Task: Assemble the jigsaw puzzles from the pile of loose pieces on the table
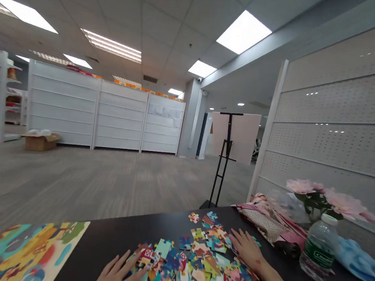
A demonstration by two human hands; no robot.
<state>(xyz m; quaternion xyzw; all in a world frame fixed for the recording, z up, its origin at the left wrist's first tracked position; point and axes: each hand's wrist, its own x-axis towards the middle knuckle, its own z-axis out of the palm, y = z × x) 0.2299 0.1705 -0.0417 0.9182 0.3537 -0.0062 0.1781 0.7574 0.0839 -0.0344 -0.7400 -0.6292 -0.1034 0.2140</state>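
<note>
A heap of colourful jigsaw puzzle pieces (195, 262) spreads over the dark table between my hands. At the heap's left edge lies my left hand (121, 273), fingers apart, its fingertips touching the nearest pieces. My right hand (246, 249) rests on the right side of the heap, fingers stretched out over the pieces. No piece shows in either hand's grip. To the left on the table is a brightly printed picture sheet (25, 251) in yellow, teal and green.
On the table's right side stand a clear plastic bottle (320, 248) with a green label, pink flowers (331, 200), folded cloth (273, 221) and a blue cloth or bag (359, 261). A black easel (224, 158) with a board stands past the table's far edge (139, 218).
</note>
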